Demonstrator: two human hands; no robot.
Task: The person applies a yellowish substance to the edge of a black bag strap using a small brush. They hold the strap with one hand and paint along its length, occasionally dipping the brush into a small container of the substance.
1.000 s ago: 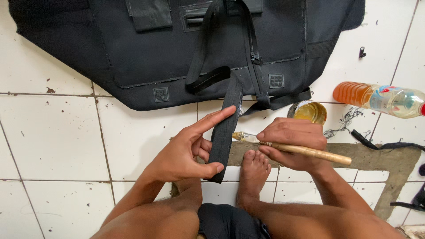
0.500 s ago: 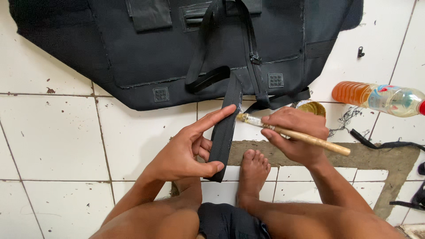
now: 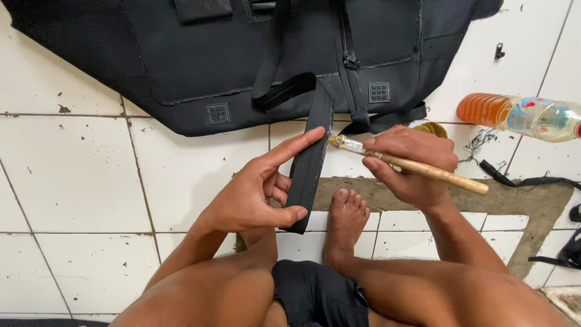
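Observation:
My left hand [image 3: 257, 191] holds a black webbing strap [image 3: 311, 157], pinching its lower end with the thumb while the index finger lies stretched along it. The strap runs up to a large black bag [image 3: 242, 54] lying flat on the tiled floor. My right hand [image 3: 411, 163] grips a wooden-handled brush [image 3: 411, 165], its bristle tip touching the right edge of the strap. A small open tin [image 3: 431, 128] shows just behind my right hand.
A plastic bottle of orange liquid [image 3: 520, 115] lies on its side at the right. Loose black strap pieces [image 3: 532, 181] and threads lie beside it. My bare foot [image 3: 345, 224] rests on the white tiles below the strap.
My right hand has lifted the brush from near the tin and swung its tip leftward onto the strap. My left hand has kept holding the strap in place.

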